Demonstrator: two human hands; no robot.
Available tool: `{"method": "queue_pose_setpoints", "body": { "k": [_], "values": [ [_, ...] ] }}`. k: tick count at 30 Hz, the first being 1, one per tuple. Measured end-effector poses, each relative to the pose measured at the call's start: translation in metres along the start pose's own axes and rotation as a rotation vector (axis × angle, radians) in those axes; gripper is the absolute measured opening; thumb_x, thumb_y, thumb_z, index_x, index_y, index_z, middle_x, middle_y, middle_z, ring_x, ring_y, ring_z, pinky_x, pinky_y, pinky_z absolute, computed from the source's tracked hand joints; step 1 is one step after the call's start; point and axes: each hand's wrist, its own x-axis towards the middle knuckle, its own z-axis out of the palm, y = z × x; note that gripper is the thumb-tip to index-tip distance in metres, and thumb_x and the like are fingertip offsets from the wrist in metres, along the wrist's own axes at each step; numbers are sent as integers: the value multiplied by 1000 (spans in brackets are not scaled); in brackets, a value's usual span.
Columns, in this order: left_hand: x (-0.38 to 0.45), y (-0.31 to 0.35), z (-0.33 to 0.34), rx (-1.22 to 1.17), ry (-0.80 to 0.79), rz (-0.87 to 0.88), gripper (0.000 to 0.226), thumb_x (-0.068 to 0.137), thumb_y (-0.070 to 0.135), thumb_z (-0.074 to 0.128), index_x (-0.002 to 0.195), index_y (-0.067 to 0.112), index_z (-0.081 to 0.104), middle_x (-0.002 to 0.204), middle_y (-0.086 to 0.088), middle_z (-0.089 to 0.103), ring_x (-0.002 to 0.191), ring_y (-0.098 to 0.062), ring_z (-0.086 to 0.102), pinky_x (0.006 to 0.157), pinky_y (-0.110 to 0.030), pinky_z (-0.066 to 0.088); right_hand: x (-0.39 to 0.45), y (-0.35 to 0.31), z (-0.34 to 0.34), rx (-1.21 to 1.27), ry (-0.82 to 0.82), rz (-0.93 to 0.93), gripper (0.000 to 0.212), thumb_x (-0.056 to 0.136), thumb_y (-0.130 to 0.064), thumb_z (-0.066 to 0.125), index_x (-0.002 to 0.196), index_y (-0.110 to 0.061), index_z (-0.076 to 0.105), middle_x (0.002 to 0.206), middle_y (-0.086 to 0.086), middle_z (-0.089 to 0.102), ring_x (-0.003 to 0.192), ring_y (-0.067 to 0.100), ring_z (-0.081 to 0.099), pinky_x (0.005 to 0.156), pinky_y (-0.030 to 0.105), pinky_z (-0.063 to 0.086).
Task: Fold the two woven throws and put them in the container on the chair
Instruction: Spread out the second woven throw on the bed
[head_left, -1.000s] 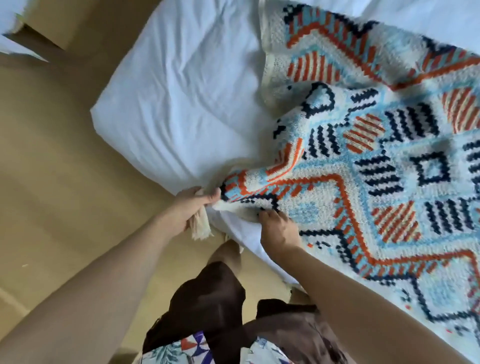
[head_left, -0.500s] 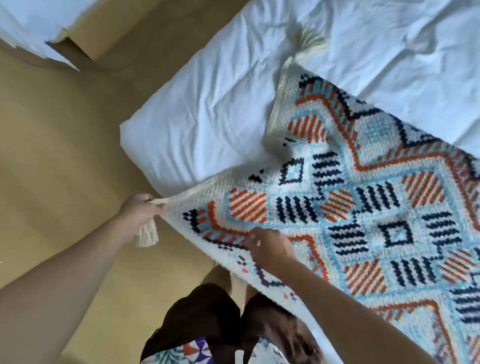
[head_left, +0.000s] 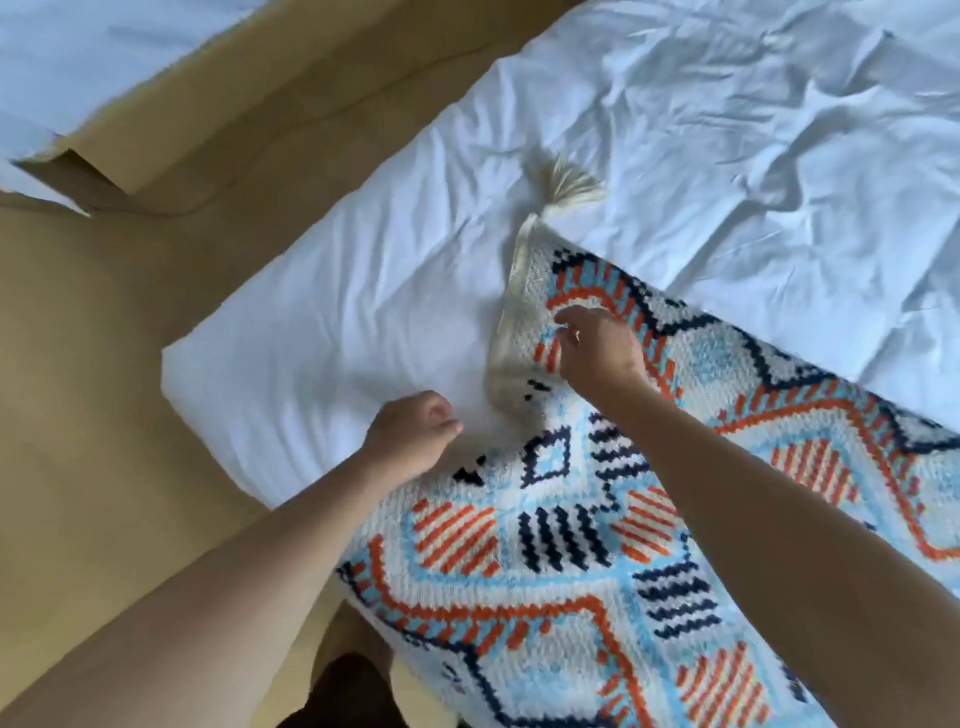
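Observation:
One woven throw, white with blue, orange and navy patterns, lies spread on the white bed. A cream tassel marks its far left corner. My right hand sits on the throw close to its rumpled left edge, fingers curled into the fabric. My left hand hovers over the sheet just left of that edge. Its fingers are curled, with nothing seen inside them. My left forearm hides the throw's near left corner. No second throw, chair or container is in view.
Tan floor runs along the left of the bed. Another white bed or sheet lies at the top left. My legs in dark shorts stand against the bed's near edge.
My left hand has let go of the tasselled near corner and moved up toward the left edge. My right hand has moved farther up the throw. The view now takes in more of the bed.

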Motion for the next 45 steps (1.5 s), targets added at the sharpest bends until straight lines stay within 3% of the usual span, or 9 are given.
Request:
{"method": "queue_pose_setpoints", "body": {
  "k": [5, 10, 14, 21, 24, 28, 37, 41, 45],
  "values": [
    [18, 5, 45, 235, -274, 49, 28, 86, 26, 60, 114, 22, 59, 108, 1, 69, 94, -18, 64, 81, -32, 55, 87, 8, 2, -139, -71, 157, 77, 86, 7, 45, 152, -31, 40, 158, 3, 40, 150, 27, 26, 119, 50, 32],
    [42, 1, 51, 360, -527, 86, 25, 82, 29, 66, 107, 26, 66, 104, 7, 70, 95, -16, 65, 84, -30, 55, 140, 12, 0, 20, -113, 291, 51, 87, -7, 58, 135, -25, 56, 121, 10, 67, 103, 32, 66, 88, 45, 59],
    [53, 2, 42, 359, -618, 101, 15, 82, 17, 64, 95, 19, 69, 98, 2, 71, 91, -18, 65, 81, -32, 57, 146, 5, 1, -31, -200, 269, 14, 76, -8, 72, 75, -12, 59, 71, 4, 55, 72, 25, 56, 53, 25, 46],
    [53, 18, 35, 143, -810, -5, 27, 84, 29, 75, 106, 19, 63, 96, 6, 65, 86, -9, 61, 71, -22, 50, 152, 0, -8, 85, -134, 304, 14, 76, -19, 76, 81, -14, 63, 73, 1, 57, 70, 20, 55, 58, 29, 45],
    [65, 24, 8, -38, -692, -60, 11, 95, 32, 66, 91, 23, 63, 84, 5, 62, 74, -10, 55, 63, -21, 42, 158, -3, -18, 257, -97, 295, 16, 77, -27, 77, 78, -16, 66, 66, -1, 56, 64, 16, 53, 55, 27, 42],
    [109, 27, -55, -194, -219, -71, 22, 101, 26, 56, 87, 9, 60, 69, -1, 50, 64, -16, 46, 59, -31, 34, 181, -17, -44, 336, 60, 323, 12, 78, -15, 68, 83, -26, 68, 68, -3, 66, 67, 17, 64, 58, 28, 52],
    [198, 80, -132, -340, 245, 63, 19, 98, 27, 61, 84, 15, 61, 74, -3, 61, 67, -19, 54, 64, -34, 44, 263, -30, -105, 135, 474, 359, 41, 94, -24, 52, 134, -25, 57, 124, 13, 56, 112, 36, 58, 90, 40, 47],
    [203, 71, -129, -77, 282, 3, 8, 95, 21, 59, 91, 16, 63, 89, -4, 69, 88, -29, 65, 76, -37, 50, 246, -21, -93, -47, 301, 379, 93, 87, -46, 66, 160, -24, 13, 159, 18, 22, 146, 37, 23, 121, 50, 21],
    [178, 74, -107, 184, 228, 117, 30, 95, 26, 60, 123, 14, 60, 121, -13, 62, 114, -33, 57, 90, -41, 48, 167, -6, -49, 16, 205, 356, 80, 91, -46, 63, 157, -27, 22, 165, 13, 16, 150, 35, 17, 122, 55, 21]
  ]
}}
